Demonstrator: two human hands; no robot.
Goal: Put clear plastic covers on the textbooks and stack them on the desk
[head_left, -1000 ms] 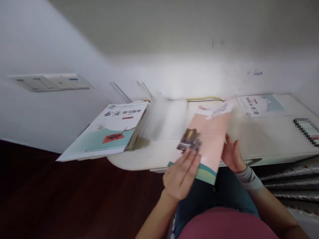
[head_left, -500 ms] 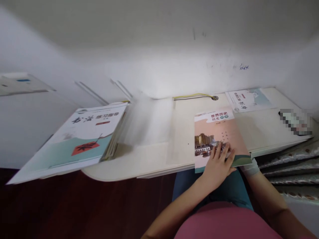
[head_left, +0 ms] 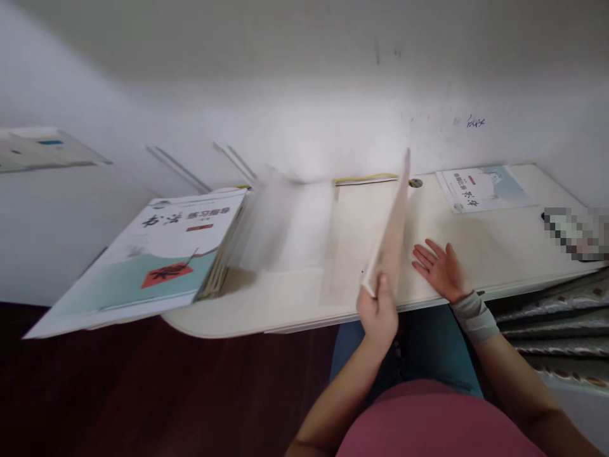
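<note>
My left hand [head_left: 378, 311] grips the workbook [head_left: 392, 231] by its near edge. The book is turned nearly edge-on above the white desk [head_left: 290, 301], its pinkish cover slanting to the right and a little blurred. To the right of it my right hand [head_left: 440, 270] is held palm up with fingers spread, holding nothing. A grey band [head_left: 476, 315] wraps that wrist. On the left end of the desk lies a stack of calligraphy workbooks [head_left: 190, 254], the top one green and white with a red square.
Another calligraphy booklet [head_left: 485, 188] lies at the back right. Near the right edge is a phone-like thing [head_left: 573, 233], partly pixelated. A yellow cable [head_left: 366, 178] runs along the wall near a round desk hole [head_left: 415, 183]. Patterned folded fabric [head_left: 547, 314] is at lower right.
The workbook has gone from lying flat under my left hand to being held up edge-on in it. My right hand has come out from under the book and opened.
</note>
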